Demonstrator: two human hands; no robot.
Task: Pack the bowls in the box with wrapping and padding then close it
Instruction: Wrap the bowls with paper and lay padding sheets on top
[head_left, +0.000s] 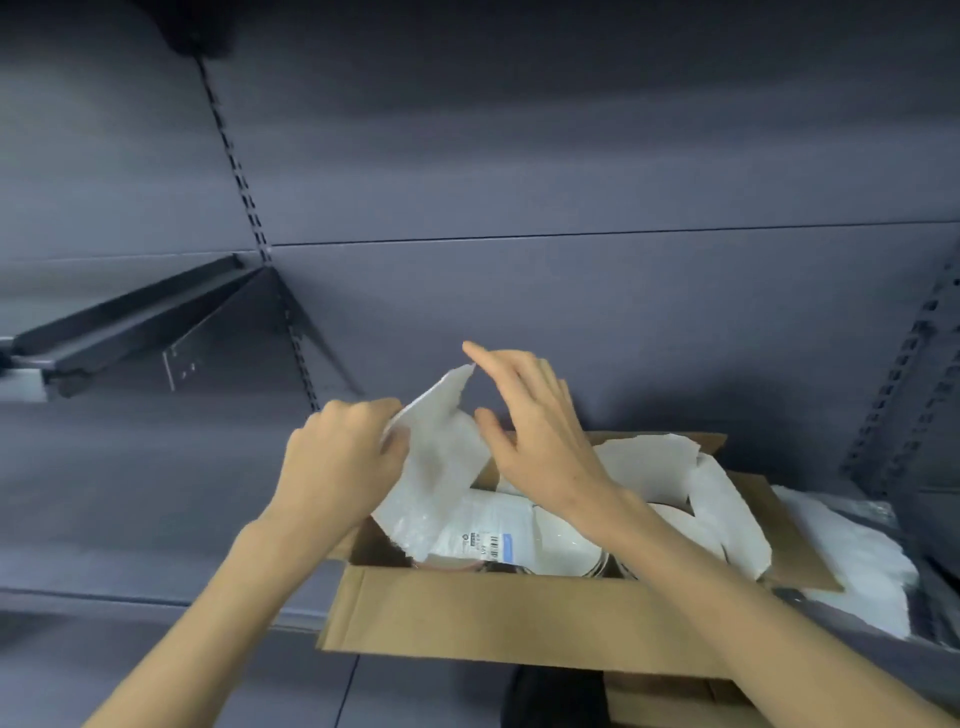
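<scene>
Bowls (566, 540) sit down inside the open cardboard box (483, 613), white rims showing between sheets of foam wrap, one sheet carrying a barcode label (493, 543). I read the step as padding: a folded white foam sheet (441, 447) stands over the box's far left corner, not yet tucked in. My left hand (343, 457) pinches its left edge, fingers curled round it. My right hand (535, 431) lies over the sheet's right side with fingers spread and forefinger lifted, thumb against the foam; I can't tell whether it truly grips.

Next, I judge, the sheet wants pushing down over the bowls on the left, gently, since the rims sit close under it. The near flap (519, 618) folds outward toward me, the right flap (800, 540) lies open over more white padding (857, 566) beside the box. Room above is free up to the grey back panel (571, 182); a shelf bracket (135, 332) juts out well to the left.
</scene>
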